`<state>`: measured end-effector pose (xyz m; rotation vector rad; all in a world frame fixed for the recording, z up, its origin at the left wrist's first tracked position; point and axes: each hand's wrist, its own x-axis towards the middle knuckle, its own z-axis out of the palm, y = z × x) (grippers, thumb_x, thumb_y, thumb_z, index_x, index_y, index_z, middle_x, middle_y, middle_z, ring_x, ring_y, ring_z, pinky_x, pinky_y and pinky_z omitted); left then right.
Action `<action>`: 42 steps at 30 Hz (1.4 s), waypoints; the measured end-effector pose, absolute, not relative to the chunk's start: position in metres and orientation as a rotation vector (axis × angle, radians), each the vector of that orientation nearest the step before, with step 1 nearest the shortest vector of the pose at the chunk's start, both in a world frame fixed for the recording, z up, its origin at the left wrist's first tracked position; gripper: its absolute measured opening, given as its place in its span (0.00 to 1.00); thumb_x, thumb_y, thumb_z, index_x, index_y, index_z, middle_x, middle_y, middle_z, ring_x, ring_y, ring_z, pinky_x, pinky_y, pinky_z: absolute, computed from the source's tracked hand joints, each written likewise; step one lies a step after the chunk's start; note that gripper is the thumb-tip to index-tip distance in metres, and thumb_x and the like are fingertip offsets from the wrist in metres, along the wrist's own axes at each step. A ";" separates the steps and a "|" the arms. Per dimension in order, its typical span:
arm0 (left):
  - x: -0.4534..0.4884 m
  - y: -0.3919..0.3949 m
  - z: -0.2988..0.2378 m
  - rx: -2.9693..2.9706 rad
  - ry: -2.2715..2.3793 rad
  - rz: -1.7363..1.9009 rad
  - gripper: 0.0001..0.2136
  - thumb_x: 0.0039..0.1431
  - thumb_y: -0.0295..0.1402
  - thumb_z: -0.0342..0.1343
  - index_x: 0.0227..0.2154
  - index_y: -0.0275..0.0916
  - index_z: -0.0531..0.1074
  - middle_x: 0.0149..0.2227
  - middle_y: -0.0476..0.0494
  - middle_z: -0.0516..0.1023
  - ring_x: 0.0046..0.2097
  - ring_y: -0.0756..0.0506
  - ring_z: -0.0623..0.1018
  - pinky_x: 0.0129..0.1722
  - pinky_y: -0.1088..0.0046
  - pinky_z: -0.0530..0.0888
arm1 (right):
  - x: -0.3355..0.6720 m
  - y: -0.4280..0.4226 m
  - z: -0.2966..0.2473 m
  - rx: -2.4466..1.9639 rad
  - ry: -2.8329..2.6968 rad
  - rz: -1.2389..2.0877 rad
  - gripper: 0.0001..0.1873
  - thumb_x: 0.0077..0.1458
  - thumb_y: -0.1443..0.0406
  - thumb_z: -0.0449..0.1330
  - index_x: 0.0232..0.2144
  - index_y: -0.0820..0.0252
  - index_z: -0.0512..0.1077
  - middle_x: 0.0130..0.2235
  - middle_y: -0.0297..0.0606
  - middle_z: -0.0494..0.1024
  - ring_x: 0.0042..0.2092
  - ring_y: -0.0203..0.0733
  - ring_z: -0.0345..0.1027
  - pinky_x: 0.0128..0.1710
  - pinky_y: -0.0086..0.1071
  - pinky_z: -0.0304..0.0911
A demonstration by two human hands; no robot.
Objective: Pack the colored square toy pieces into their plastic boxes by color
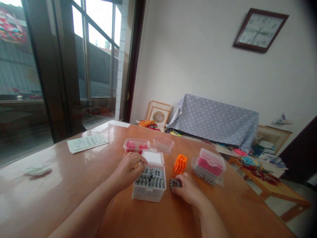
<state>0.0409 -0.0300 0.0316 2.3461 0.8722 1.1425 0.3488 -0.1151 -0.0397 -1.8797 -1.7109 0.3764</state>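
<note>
A clear plastic box [148,194] stands on the table with its lid [153,157] flipped back, filled with grey notched building pieces [150,180] in rows. At the box's back left edge is my left hand [131,170], fingers bent and thumb and forefinger close together; whatever they pinch is hidden. My right hand [189,189], to the right of the box, grips a small stack of grey building pieces [174,184] on or just above the tabletop. Just beyond it stands a stack of orange building pieces [180,163].
Behind the box are an open container of red pieces [136,145] and a clear lid or tray [163,144]. Stacked containers [210,164] with red and grey pieces stand at the right. Papers [88,142] and a crumpled clear wrapper [37,170] lie on the table [74,185] at the left.
</note>
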 end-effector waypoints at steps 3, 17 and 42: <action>0.039 -0.025 0.025 2.297 0.905 1.183 0.07 0.61 0.28 0.54 0.33 0.40 0.78 0.37 0.46 0.80 0.43 0.44 0.77 0.45 0.69 0.70 | 0.350 -0.115 -0.040 -1.904 -1.692 0.382 0.10 0.42 0.62 0.69 0.29 0.58 0.76 0.34 0.34 0.73 0.36 0.41 0.68 0.33 0.31 0.56; 0.035 -0.011 0.017 1.788 0.975 1.211 0.10 0.60 0.37 0.54 0.31 0.38 0.77 0.33 0.47 0.81 0.37 0.44 0.78 0.38 0.71 0.72 | 0.317 -0.116 0.007 -1.577 -1.471 0.428 0.23 0.50 0.56 0.67 0.47 0.57 0.78 0.46 0.42 0.81 0.45 0.51 0.72 0.49 0.45 0.66; 0.035 -0.004 0.005 1.716 0.943 1.235 0.12 0.60 0.41 0.55 0.28 0.37 0.75 0.28 0.50 0.77 0.31 0.47 0.72 0.33 0.72 0.66 | 0.261 -0.099 0.039 -1.721 -1.928 0.269 0.09 0.53 0.58 0.66 0.36 0.53 0.76 0.40 0.35 0.79 0.47 0.48 0.68 0.49 0.37 0.59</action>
